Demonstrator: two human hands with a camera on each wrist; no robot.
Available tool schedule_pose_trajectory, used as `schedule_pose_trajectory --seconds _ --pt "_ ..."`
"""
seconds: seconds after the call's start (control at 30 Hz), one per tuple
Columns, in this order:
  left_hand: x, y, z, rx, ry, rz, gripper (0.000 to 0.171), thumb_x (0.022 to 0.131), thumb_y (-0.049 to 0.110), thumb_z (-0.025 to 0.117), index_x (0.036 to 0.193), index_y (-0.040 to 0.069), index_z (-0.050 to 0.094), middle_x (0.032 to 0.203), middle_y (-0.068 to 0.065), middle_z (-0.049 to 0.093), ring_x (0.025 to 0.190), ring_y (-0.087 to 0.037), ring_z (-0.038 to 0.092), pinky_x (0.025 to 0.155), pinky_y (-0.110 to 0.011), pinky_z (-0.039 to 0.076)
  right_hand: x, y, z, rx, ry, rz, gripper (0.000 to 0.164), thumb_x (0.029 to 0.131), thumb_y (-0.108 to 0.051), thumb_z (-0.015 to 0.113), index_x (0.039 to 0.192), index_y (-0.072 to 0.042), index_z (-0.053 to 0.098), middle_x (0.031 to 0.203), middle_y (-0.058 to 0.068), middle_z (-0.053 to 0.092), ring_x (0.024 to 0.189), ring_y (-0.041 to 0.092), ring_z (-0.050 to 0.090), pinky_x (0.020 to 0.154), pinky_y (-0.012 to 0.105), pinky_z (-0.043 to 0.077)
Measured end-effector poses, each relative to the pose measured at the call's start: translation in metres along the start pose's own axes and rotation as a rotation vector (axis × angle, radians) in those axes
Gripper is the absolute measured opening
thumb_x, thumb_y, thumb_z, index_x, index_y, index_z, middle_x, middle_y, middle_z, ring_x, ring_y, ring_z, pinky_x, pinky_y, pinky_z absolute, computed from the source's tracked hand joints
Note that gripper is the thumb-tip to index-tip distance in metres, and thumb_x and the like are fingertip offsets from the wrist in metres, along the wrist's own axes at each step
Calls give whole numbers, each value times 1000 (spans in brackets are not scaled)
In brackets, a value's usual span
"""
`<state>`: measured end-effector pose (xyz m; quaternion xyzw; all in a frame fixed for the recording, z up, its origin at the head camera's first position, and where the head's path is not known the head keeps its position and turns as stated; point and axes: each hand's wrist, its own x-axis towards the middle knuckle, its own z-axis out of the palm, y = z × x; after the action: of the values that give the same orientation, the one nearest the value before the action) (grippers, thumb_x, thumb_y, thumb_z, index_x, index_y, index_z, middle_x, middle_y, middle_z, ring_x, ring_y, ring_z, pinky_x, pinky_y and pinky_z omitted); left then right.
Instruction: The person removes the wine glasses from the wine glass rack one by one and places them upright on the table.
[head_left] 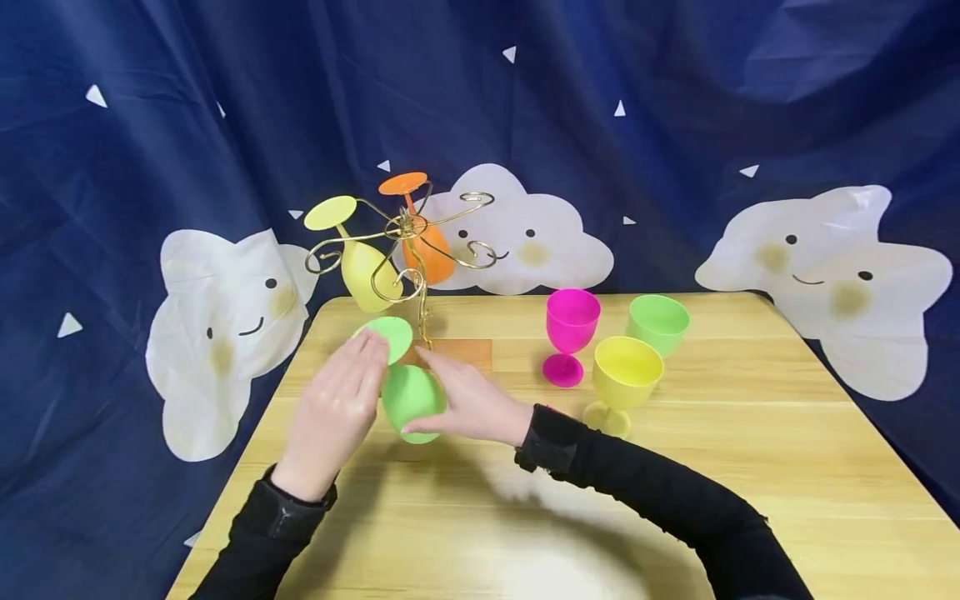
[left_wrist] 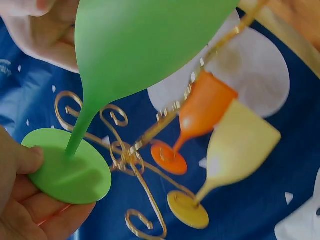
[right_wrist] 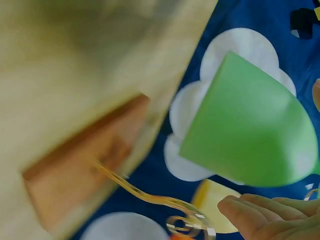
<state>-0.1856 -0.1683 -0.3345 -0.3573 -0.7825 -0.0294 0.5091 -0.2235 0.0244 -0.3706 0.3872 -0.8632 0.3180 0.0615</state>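
Upside down and tilted, a green plastic goblet (head_left: 411,400) is held in front of a gold wire glass rack (head_left: 418,275). My left hand (head_left: 333,408) pinches its round foot (left_wrist: 75,175) between thumb and fingers. My right hand (head_left: 480,402) is spread beside the bowl, thumb near the rim and fingers on the rack side. In the right wrist view, the right fingers (right_wrist: 265,215) are nearly straight, right by the bowl (right_wrist: 255,125). A yellow goblet (head_left: 367,271) and an orange goblet (head_left: 431,250) hang inverted by their feet from the rack's curled arms.
The rack's wooden base (head_left: 472,354) stands on the light wood table (head_left: 750,467). Upright to the right are a magenta goblet (head_left: 572,321), a yellow goblet (head_left: 627,371) and a green goblet (head_left: 658,323). A dark blue curtain (head_left: 300,100) with clouds hangs behind.
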Motion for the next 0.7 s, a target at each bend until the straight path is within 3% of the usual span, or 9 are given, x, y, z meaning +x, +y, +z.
schedule_pose_trajectory --seconds 0.17,0.3,0.37,0.43,0.5,0.6,0.7 --pt "1 19 13 -25 29 21 26 96 -8 39 105 -16 62 104 -28 66 96 -39 66 88 -45 53 -13 17 10 94 -21 69 90 71 -43 84 142 -10 41 120 0 60 100 12 59 81 22 51" --pt "-1 27 21 -53 40 42 27 95 -6 40 106 -15 63 103 -26 67 97 -38 66 86 -44 54 -22 31 12 111 -19 60 79 71 -41 85 134 -9 50 115 0 63 98 10 59 82 22 50" --pt "-3 26 26 -123 36 43 28 97 1 42 107 -13 64 104 -25 68 100 -38 65 87 -45 53 -27 38 10 101 -23 52 77 72 -40 84 133 -9 50 115 0 63 99 11 59 83 22 50" --pt "-4 23 29 -252 31 16 31 98 12 46 109 -11 65 108 -24 68 104 -39 64 89 -47 53 -31 46 5 84 -24 46 77 73 -39 84 133 -8 49 115 1 63 100 11 60 85 24 51" --pt "-5 18 32 -402 5 -54 40 100 25 47 116 -8 64 115 -23 66 111 -39 61 94 -45 50 -35 54 -3 51 -14 33 78 73 -38 84 135 -8 47 116 2 63 102 13 61 87 26 51" --pt "-5 10 35 -623 -64 -234 47 101 34 47 128 -3 59 128 -19 60 119 -35 56 102 -37 44 -38 64 -18 -10 31 6 81 73 -35 85 138 -7 44 123 4 60 109 15 59 93 29 49" --pt "-1 2 39 -862 -237 -487 46 103 32 43 138 3 51 137 -14 54 123 -30 54 101 -30 44 -40 69 -35 -62 97 -37 82 73 -28 86 139 -5 44 134 9 55 123 21 53 102 35 44"
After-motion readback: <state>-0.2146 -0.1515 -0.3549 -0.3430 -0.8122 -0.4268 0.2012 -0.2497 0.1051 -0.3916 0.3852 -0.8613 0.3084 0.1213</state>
